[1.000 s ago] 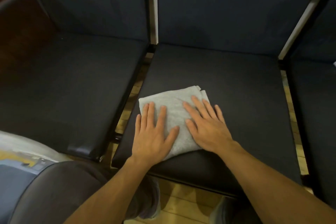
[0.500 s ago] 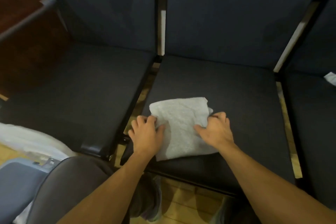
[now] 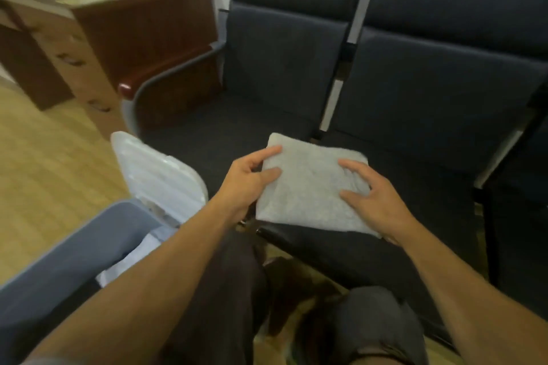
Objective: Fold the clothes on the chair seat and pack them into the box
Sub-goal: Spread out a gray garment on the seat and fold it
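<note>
A folded light grey cloth (image 3: pixel 308 190) is held just above the front edge of the dark chair seat (image 3: pixel 400 181). My left hand (image 3: pixel 247 182) grips its left edge, thumb on top and fingers underneath. My right hand (image 3: pixel 370 198) holds the right side, fingers spread over the top and curled round the edge. To the lower left stands the blue-grey box (image 3: pixel 68 249), with pale fabric showing inside it. Its translucent white lid (image 3: pixel 160 172) stands upright at the box's far side.
Dark padded chairs in a row fill the right and back; the left seat (image 3: pixel 213 133) has a grey armrest (image 3: pixel 166 80). A brown wooden desk (image 3: pixel 124 24) stands at the back left on a light wood floor (image 3: pixel 44 157). My knees (image 3: pixel 370 323) are below the cloth.
Both hands went from pressing the cloth flat to gripping its sides and lifting it off the seat. The view has swung left, bringing the box and its lid into sight.
</note>
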`<state>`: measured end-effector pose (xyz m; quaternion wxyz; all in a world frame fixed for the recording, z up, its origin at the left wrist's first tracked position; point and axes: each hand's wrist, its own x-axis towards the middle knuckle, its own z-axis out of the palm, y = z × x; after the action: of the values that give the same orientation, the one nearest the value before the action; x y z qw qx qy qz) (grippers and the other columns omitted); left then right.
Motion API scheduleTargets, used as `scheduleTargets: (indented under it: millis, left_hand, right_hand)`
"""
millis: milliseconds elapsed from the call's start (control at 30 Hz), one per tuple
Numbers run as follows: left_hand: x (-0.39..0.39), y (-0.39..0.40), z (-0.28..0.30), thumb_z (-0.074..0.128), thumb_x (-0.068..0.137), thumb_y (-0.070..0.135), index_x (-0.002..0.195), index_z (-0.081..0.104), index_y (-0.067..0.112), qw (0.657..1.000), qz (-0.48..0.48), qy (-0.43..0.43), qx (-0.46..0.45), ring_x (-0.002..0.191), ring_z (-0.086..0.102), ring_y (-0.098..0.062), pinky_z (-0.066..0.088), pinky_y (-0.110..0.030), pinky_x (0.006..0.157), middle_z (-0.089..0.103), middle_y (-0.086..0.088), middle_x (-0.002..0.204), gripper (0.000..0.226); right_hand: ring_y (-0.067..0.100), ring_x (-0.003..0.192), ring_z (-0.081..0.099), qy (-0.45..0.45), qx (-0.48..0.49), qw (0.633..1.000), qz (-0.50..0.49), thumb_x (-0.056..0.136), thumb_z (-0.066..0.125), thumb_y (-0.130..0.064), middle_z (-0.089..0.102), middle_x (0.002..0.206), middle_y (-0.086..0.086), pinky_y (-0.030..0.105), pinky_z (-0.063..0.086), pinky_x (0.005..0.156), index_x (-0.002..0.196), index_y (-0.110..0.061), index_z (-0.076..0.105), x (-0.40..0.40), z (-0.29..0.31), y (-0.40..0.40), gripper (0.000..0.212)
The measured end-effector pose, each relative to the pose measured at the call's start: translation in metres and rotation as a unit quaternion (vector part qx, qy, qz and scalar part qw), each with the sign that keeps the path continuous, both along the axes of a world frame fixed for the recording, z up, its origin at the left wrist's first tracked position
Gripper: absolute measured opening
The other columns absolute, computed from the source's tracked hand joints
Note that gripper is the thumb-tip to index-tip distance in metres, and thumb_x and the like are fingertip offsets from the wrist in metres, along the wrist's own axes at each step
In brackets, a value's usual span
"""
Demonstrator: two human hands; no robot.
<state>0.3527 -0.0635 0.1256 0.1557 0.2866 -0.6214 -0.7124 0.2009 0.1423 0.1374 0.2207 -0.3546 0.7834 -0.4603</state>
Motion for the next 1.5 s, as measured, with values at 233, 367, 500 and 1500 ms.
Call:
scheduleTargets:
  millis: [233, 367, 500, 1500]
  left_hand:
    - [0.157, -0.043, 0.045, 0.077, 0.088, 0.008, 0.143, 0.052, 0.048, 0.988, 0.084, -0.034, -0.126, 0.121, 0.061, -0.020, 0.058, -0.042, 0.098, 0.054, 0.014, 0.137, 0.073]
    - [0.229, -0.073, 0.036, 0.076, 0.085, -0.003, 0.147, 0.045, 0.051, 0.984, 0.135, -0.041, -0.111, 0.114, 0.068, -0.011, 0.061, -0.033, 0.081, 0.059, 0.024, 0.133, 0.088]
    - [0.284, -0.098, -0.006, 0.081, 0.082, -0.001, 0.148, 0.040, 0.055, 0.969, 0.198, -0.086, -0.116, 0.114, 0.068, -0.018, 0.061, -0.041, 0.087, 0.059, 0.020, 0.139, 0.096]
    - [0.519, -0.189, -0.423, 0.063, 0.094, 0.001, 0.162, 0.020, 0.016, 0.795, 0.280, -0.536, 0.054, 0.144, 0.040, -0.029, 0.033, -0.018, 0.100, 0.023, -0.010, 0.166, 0.082]
  right_hand:
    - [0.005, 0.128, 0.041, 0.035, 0.006, 0.976, 0.215, 0.091, 0.071, -0.015, 0.033, 0.144, -0.016, 0.010, 0.034, 0.096, 0.154, -0.043, 0.030, 0.071, 0.039, -0.094, 0.080]
    - [-0.001, 0.131, 0.029, 0.048, 0.014, 0.946, 0.322, 0.092, 0.072, -0.018, 0.027, 0.152, -0.018, 0.016, 0.027, 0.106, 0.158, -0.041, 0.016, 0.111, 0.035, -0.166, 0.090]
    - [0.012, 0.139, 0.031, 0.066, 0.060, 0.912, 0.401, 0.095, 0.068, -0.023, 0.020, 0.161, -0.009, 0.025, 0.032, 0.104, 0.156, -0.049, 0.001, 0.150, 0.002, -0.236, 0.095]
    - [0.037, 0.150, 0.020, 0.048, 0.355, 0.715, 0.601, 0.084, 0.072, -0.019, -0.013, 0.165, 0.016, 0.035, 0.033, 0.116, 0.155, -0.043, -0.019, 0.455, -0.473, -0.452, 0.118]
